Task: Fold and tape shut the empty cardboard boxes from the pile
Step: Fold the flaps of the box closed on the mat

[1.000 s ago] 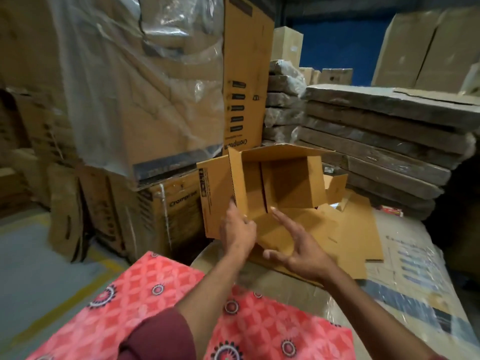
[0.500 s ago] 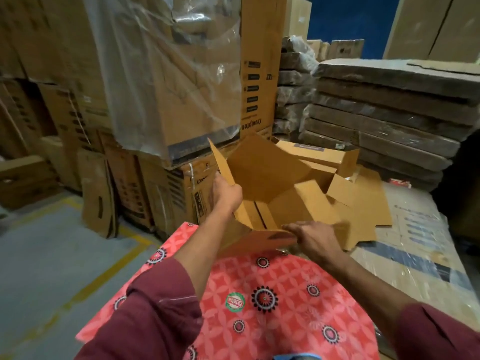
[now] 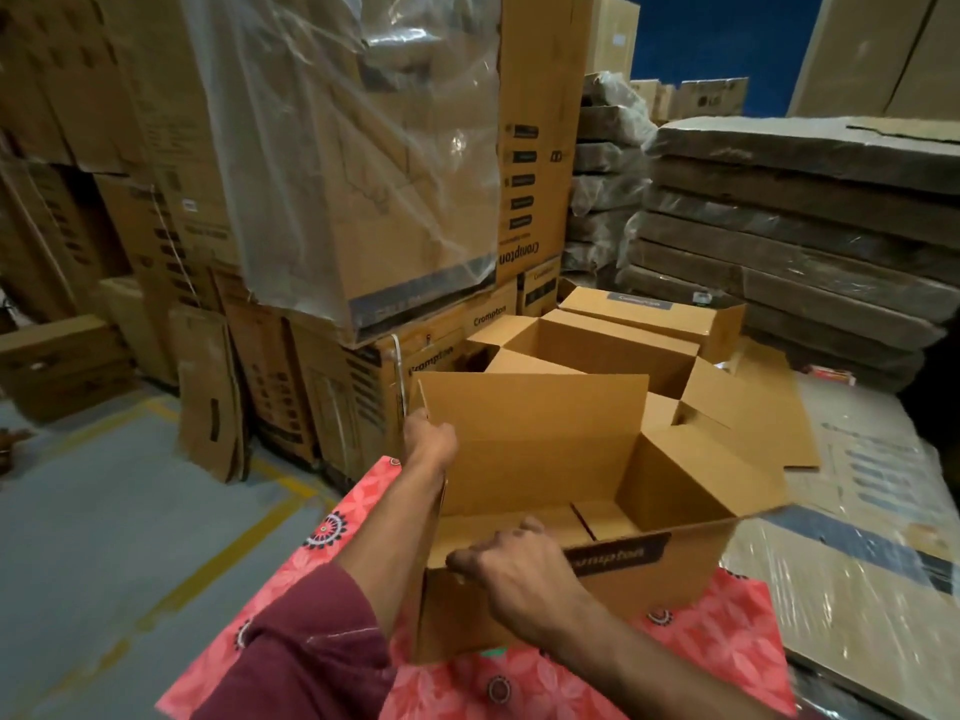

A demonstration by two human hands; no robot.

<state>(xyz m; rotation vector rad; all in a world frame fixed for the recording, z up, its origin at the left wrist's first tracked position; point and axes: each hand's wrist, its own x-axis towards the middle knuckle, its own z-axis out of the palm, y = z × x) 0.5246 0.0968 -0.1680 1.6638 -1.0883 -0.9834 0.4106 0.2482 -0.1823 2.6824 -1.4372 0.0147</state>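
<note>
- While the right hand is curling its fingers over the near top edge of the open cardboard box, the left hand is pinching the upright far flap at its left corner, at about 10 o'clock from the right hand.
- Both hands are grasping cardboard; neither is hanging free.
- The box is sitting upright and squared out on the red patterned cloth, open side up, with its bottom flaps lying flat inside and a seam showing between them.
- The right-end flap is tilting inward over the opening at 3 o'clock; the printed near flap is folding outward toward the person.
- Beyond, at 12 to 1 o'clock, the pile of other empty boxes and flat cardboard is resting on a plastic-wrapped carton; tall stacked cartons under clear film are standing at 11 o'clock.
- The step in hand looks to be erecting this box and beginning to close its top; nothing is taped yet, as far as I can tell.
- The next move probably calls for pressing the short end flaps down first, then bringing the two long flaps together so their edges meet squarely.
- No tape roll is visible, so one would need fetching before sealing the seam.
</note>
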